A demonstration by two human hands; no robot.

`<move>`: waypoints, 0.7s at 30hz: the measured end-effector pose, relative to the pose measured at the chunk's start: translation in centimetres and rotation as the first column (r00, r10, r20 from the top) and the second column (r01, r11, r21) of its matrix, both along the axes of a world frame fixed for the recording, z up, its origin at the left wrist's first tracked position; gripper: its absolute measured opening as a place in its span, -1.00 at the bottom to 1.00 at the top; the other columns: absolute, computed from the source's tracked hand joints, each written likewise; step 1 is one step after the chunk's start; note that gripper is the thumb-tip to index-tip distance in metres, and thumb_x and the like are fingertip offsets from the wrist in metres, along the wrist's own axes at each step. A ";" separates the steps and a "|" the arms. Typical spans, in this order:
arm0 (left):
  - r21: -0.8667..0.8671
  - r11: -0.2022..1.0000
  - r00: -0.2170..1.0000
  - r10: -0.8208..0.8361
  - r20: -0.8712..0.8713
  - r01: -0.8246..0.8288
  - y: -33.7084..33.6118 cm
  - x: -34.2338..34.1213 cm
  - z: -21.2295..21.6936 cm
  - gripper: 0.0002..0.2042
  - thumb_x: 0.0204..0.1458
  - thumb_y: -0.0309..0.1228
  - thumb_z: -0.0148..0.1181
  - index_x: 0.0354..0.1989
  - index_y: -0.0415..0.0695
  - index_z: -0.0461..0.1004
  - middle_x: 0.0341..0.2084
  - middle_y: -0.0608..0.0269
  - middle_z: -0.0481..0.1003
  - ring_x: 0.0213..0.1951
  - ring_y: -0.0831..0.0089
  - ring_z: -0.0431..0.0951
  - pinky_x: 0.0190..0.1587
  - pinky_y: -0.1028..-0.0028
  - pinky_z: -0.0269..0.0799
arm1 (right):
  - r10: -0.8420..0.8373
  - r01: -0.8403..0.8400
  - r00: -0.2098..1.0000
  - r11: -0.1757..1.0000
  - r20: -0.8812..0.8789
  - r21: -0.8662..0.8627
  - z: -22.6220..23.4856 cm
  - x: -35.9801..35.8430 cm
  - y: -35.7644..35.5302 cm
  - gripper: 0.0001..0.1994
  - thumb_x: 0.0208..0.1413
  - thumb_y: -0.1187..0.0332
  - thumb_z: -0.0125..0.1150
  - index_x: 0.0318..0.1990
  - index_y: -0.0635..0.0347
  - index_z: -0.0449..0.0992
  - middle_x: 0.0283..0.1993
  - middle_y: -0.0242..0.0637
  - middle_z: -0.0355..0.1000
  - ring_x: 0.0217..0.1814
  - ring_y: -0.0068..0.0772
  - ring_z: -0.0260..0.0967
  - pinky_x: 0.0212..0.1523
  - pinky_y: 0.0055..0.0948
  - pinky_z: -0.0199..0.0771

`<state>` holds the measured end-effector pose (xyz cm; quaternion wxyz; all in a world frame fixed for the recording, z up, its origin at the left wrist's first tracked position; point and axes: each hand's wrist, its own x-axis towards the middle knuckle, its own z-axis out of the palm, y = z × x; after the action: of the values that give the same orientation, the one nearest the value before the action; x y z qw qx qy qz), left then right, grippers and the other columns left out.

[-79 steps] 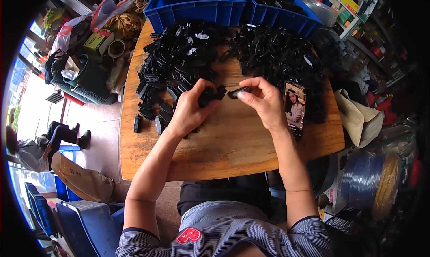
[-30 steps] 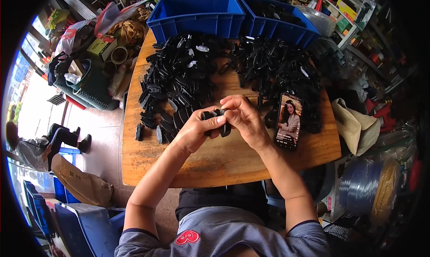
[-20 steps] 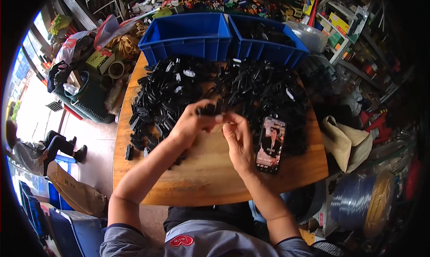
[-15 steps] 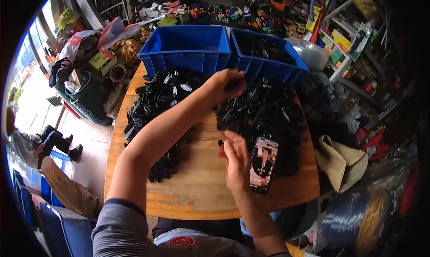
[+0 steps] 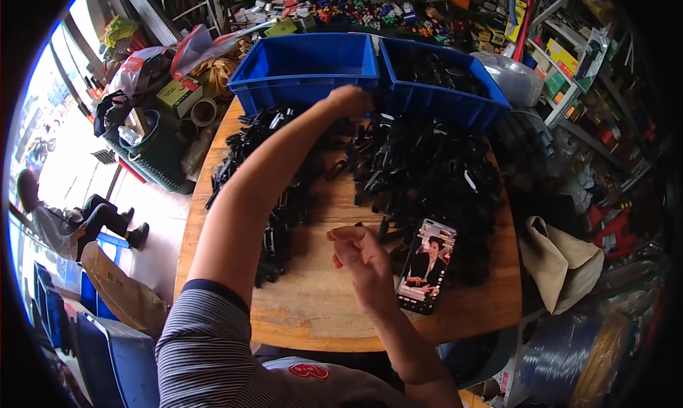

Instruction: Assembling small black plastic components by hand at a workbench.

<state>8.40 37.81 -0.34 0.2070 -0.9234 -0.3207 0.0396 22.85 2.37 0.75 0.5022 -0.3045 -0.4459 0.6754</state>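
The small black pieces lie on the table in two heaps, one in the left heap (image 5: pixel 249 141), partly screened from me by the outstretched left arm, the other in the right heap (image 5: pixel 420 159). A few stray ones sit in the gap between.

The left hand (image 5: pixel 350 101) is at the far end of the heaps, right by the front of the blue bins, back of the hand up. Its fingers are bent down out of my sight, so I can't tell whether they are apart or clamped on a piece.

The right hand (image 5: pixel 363 262) hovers above the bare wood near the right heap, fingers loosely curled to the left, the thumb close to them. I can't make out whether something tiny is pinched there.

Just beside that hand lies a phone (image 5: pixel 425 266), its screen lit, up against the right heap. Beyond the heaps stand the left bin (image 5: pixel 302 91) and the right bin (image 5: pixel 445 108), the latter with more black pieces inside. All of it rests on a wooden table (image 5: pixel 313 315). Off to the left, well apart, a person (image 5: pixel 60 226) sits near the bright doorway.
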 end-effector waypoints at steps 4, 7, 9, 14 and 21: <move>-0.096 0.970 0.916 0.242 0.321 -0.223 -7.5 -1.4 -5.6 -0.67 0.01 -0.10 -0.01 -0.06 0.16 0.45 -0.13 0.26 0.47 -0.13 0.30 0.50 -0.10 0.29 0.39 | -0.046 0.025 0.983 0.993 0.180 0.115 -1.5 -0.2 0.6 -0.86 0.15 0.39 0.03 -0.18 0.21 0.40 -0.40 -0.56 0.30 -0.38 -0.76 0.18 -0.32 -0.71 0.22; -0.579 0.814 0.936 0.240 0.258 -0.049 -10.5 -1.8 -2.5 -0.67 0.03 -0.14 -0.03 -0.04 0.14 0.44 -0.17 0.20 0.49 -0.14 0.26 0.50 -0.04 0.28 0.34 | -0.154 0.123 0.972 0.977 0.177 0.173 -2.0 0.1 1.5 -0.88 0.14 0.40 0.03 -0.21 0.20 0.41 -0.45 -0.56 0.28 -0.42 -0.76 0.16 -0.35 -0.71 0.20; -0.683 0.730 0.950 0.201 0.238 0.017 -11.1 -3.9 -0.3 -0.66 0.00 -0.14 -0.02 -0.05 0.10 0.44 -0.18 0.14 0.49 -0.14 0.21 0.49 -0.06 0.30 0.36 | -0.152 0.121 0.975 0.975 0.163 0.184 -1.5 -0.2 1.2 -0.89 0.15 0.40 0.03 -0.22 0.20 0.40 -0.46 -0.56 0.27 -0.42 -0.76 0.15 -0.36 -0.71 0.20; -0.141 0.921 0.862 0.388 0.325 -0.362 -9.1 -8.5 1.9 -0.65 -0.04 -0.05 0.07 -0.16 0.03 0.48 -0.28 0.14 0.47 -0.21 0.21 0.46 -0.13 0.22 0.37 | -0.125 0.079 0.969 0.974 0.212 0.215 -1.8 -0.3 1.1 -0.89 0.14 0.41 0.04 -0.23 0.21 0.41 -0.44 -0.54 0.29 -0.44 -0.77 0.15 -0.37 -0.73 0.21; -0.090 0.869 0.767 0.475 0.432 -0.487 -11.0 -9.5 -2.2 -0.43 -0.09 0.15 0.01 0.03 0.06 0.36 -0.10 0.11 0.41 -0.01 0.11 0.36 -0.05 0.04 0.26 | -0.137 0.049 0.939 0.961 0.316 0.271 -1.9 -0.8 1.1 -0.89 0.13 0.42 0.06 -0.23 0.25 0.41 -0.36 -0.48 0.38 -0.42 -0.77 0.19 -0.37 -0.75 0.25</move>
<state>-1.08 26.81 -2.56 0.1244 -0.7920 -0.5850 -0.1230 22.09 3.46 -1.10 0.4868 -0.3664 -0.5936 0.5257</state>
